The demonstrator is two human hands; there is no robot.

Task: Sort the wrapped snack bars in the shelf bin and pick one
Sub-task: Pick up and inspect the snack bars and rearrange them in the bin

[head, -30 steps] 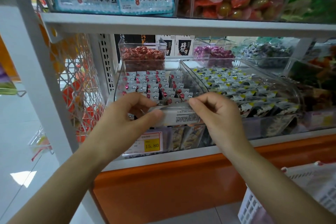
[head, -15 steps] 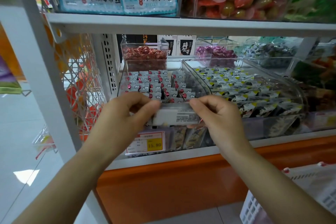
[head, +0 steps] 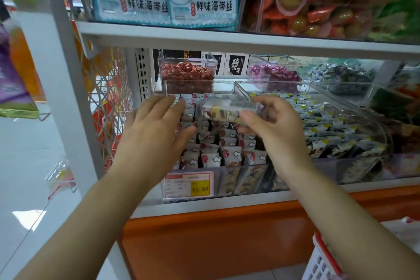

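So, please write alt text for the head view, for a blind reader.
A person's right hand holds one wrapped snack bar above a clear shelf bin full of small wrapped bars; the open left hand reaches over them. A price tag is on the bin's front.

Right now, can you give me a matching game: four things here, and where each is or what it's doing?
1 left hand; 2 right hand; 3 price tag; 4 red candies
a in the clear tub behind; b pinches a snack bar; c fingers straight, holding nothing; d on the front of the bin
Pairs: 1-c, 2-b, 3-d, 4-a
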